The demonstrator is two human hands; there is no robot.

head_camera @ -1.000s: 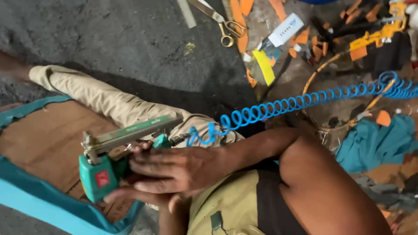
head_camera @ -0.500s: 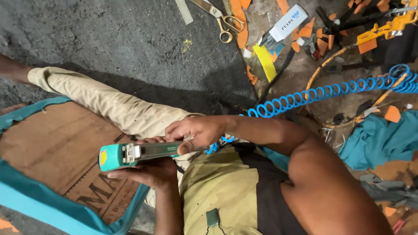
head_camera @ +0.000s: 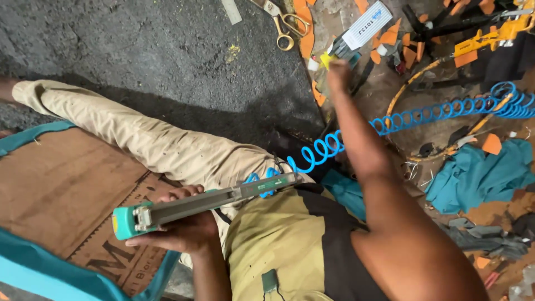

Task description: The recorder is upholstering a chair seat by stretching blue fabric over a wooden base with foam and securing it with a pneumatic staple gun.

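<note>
Our left fingers (head_camera: 177, 195) curl up around the underside of the stapler (head_camera: 200, 203), gripping it level above our lap, over the cardboard (head_camera: 67, 189). We judge it heavy and rigid, metal along the magazine, best held at the thick teal body near the head, where we cradle it. The blue coiled hose (head_camera: 423, 114) trails from its rear and will tug, we think. Our right hand (head_camera: 338, 72) stretches toward the clutter by a white box (head_camera: 366, 25); it is blurred, so we cannot tell its fingers' state.
</note>
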